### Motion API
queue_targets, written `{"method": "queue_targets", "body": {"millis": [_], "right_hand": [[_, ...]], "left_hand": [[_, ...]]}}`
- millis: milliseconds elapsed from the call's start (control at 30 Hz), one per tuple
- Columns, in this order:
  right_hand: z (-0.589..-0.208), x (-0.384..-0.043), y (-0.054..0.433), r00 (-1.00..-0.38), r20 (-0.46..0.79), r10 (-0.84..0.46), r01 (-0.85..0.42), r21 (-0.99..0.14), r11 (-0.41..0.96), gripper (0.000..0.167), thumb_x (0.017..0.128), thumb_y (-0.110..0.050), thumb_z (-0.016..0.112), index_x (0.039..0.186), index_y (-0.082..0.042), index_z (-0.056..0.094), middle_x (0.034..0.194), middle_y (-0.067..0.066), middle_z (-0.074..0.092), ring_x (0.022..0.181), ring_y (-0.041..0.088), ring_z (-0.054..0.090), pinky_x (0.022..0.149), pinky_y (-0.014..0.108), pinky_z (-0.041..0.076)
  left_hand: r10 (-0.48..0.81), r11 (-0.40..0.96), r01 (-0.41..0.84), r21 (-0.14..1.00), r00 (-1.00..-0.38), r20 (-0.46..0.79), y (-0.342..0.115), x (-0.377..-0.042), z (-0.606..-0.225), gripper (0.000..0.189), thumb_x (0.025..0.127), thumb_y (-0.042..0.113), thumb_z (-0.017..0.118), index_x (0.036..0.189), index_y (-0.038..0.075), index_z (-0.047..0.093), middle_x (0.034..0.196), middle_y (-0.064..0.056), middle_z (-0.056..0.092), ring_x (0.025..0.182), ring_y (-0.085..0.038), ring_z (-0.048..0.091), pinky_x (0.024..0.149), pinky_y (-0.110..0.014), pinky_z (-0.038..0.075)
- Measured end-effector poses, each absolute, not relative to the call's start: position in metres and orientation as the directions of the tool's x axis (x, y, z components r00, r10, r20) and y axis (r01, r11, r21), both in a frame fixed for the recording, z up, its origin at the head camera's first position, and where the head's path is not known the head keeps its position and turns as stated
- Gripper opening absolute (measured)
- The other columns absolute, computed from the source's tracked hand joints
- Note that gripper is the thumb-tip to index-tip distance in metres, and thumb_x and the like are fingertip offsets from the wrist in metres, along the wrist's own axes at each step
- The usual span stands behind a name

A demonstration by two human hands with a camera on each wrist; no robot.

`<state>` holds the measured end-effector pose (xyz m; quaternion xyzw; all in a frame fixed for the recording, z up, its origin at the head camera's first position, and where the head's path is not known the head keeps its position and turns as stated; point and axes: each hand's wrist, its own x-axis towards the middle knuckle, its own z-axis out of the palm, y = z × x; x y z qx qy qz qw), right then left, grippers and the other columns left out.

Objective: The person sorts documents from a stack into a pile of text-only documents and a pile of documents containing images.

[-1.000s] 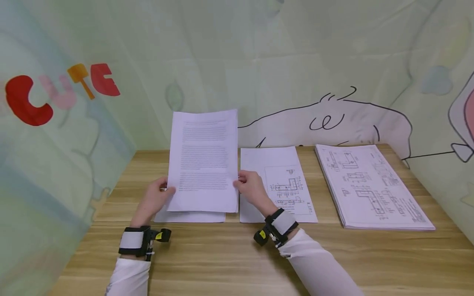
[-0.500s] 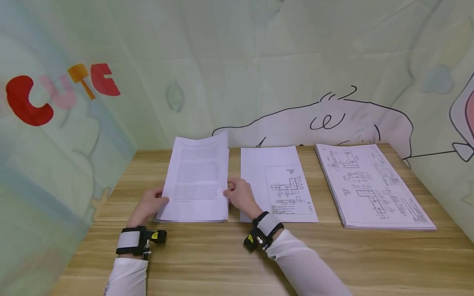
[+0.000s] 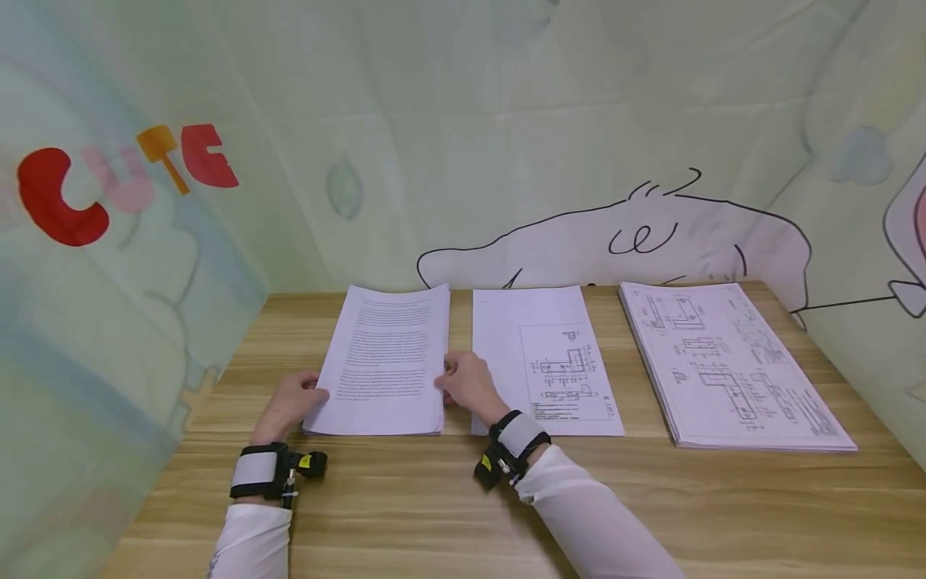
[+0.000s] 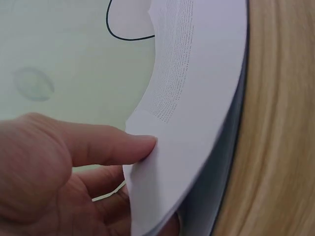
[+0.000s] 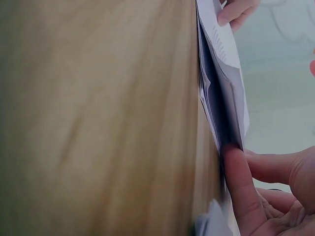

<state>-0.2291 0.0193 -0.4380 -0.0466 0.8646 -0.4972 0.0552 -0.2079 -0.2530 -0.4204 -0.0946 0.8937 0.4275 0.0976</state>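
Starting at the far left, the cartoon backdrop (image 3: 174,241) wears its bold "CUTE" lettering, and in front of it here's the left-hand grip (image 3: 285,402), pinching the left edge of a stack of typed sheets (image 3: 383,358), thumb on top, fingers tucked behind. And what a floppy pile it is: white, face up, rows of print too small to read, lying on the left part of the wood-grain counter (image 3: 405,498). The left wrist view has the upper pages bowing, a dark gap beneath; the right shows the layers parted. Across at the opposite edge, the right-hand grip (image 3: 473,384) pinches too, a fingertip under the paper; two-sided support, I'd judge, to keep limp pages level and aligned. Just beside lies a technical-drawing sheet (image 3: 546,366), then, well apart, a thicker stack of drawings (image 3: 734,366), spaced out presumably so the piles don't mix.
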Motion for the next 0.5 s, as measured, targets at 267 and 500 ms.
{"method": "queue_targets", "body": {"millis": [267, 500], "right_hand": [[-0.433, -0.228, 0.027, -0.984, -0.073, -0.164, -0.020, -0.864, 0.502, 0.030, 0.077, -0.002, 0.066, 0.107, 0.003, 0.063, 0.078, 0.007, 0.066, 0.059, 0.012, 0.063, 0.052, 0.022, 0.049], [-0.423, -0.223, 0.047, -0.978, -0.075, -0.197, -0.019, -0.897, 0.441, 0.040, 0.080, -0.009, 0.065, 0.119, 0.000, 0.059, 0.088, 0.008, 0.066, 0.067, 0.018, 0.066, 0.059, 0.027, 0.052]], "left_hand": [[-0.146, 0.614, -0.278, 0.739, -0.960, -0.239, -0.255, -0.204, -0.420, 0.046, 0.084, 0.008, 0.050, 0.127, -0.007, 0.047, 0.114, -0.023, 0.053, 0.096, -0.031, 0.051, 0.071, -0.034, 0.042], [-0.233, 0.621, -0.271, 0.736, -0.960, -0.156, -0.241, -0.206, -0.410, 0.045, 0.094, 0.028, 0.045, 0.129, 0.001, 0.048, 0.123, -0.021, 0.050, 0.106, -0.032, 0.047, 0.082, -0.046, 0.042]]}}
